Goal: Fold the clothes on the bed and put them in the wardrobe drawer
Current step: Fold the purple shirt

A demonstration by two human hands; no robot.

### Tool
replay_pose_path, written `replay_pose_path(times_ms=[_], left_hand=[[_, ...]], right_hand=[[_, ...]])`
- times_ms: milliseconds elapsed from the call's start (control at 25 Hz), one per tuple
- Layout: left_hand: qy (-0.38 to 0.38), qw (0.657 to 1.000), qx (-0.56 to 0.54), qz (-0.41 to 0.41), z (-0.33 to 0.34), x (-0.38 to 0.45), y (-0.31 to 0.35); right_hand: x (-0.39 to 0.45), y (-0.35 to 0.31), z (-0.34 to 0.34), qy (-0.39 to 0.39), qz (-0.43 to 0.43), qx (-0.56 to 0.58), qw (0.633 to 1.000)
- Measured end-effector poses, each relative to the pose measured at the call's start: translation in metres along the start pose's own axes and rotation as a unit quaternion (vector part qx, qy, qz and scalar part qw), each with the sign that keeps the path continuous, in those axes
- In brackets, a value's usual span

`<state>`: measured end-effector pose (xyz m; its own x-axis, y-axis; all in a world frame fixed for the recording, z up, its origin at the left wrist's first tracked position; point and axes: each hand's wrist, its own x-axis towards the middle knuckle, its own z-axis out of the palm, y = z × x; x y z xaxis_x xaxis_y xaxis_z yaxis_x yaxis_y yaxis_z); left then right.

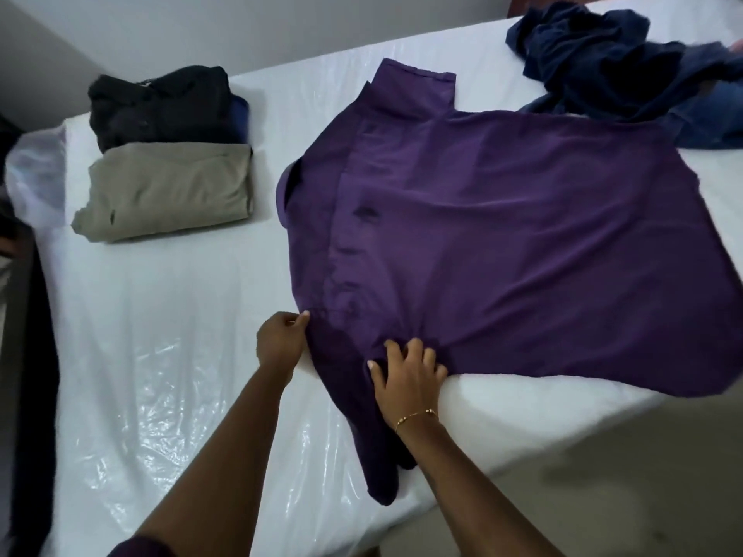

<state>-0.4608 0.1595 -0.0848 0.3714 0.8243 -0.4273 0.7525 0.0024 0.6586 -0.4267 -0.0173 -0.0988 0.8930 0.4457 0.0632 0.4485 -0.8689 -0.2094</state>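
Bed: a white mattress [169,315] under a clear glossy plastic cover is taken as the landmark; everything below is placed against it.
Purple shirt: a large purple button-front shirt [502,243] is spread flat across the middle of the bed, collar toward the far edge, the button placket running down its left side, and one sleeve trailed over the near edge.
Unfolded pile: a crumpled heap of navy-blue garments [611,58] is left at the far right corner of the bed, just touching the shirt's far edge.
Folded pile: a folded olive-khaki garment [169,195] is laid at the far left of the bed, with a folded black garment [161,106] just behind it; both are well apart from the shirt.
Right hand: the right hand [410,375] is pressed on the shirt near the armpit, fingers spread and somewhat bent, cloth gathered under them.
Left hand: the left hand [281,339] is closed on the shirt's near-left edge, the cloth pinched between thumb and fingers.
Step in hand: the shirt appears to be smoothed and squared before its first fold; two garments are judged done, the navy heap untouched, and no drawer is seen.
Next move: the hanging sleeve probably needs to be brought up onto the shirt's body and the pinched side folded inward, with the cloth kept flat on the slippery plastic.
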Motion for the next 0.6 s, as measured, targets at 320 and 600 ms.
replay_pose_path(times_ms=[320, 600], left_hand=[[0.076, 0.971, -0.218, -0.065, -0.010, 0.003, -0.001], [-0.265, 0.944, -0.180, -0.080, -0.018, -0.042, -0.023]], right_hand=[[-0.016, -0.011, 0.017, 0.087, 0.096, 0.021, 0.991], [-0.016, -0.007, -0.010, 0.057, 0.353, 0.289, 0.888]])
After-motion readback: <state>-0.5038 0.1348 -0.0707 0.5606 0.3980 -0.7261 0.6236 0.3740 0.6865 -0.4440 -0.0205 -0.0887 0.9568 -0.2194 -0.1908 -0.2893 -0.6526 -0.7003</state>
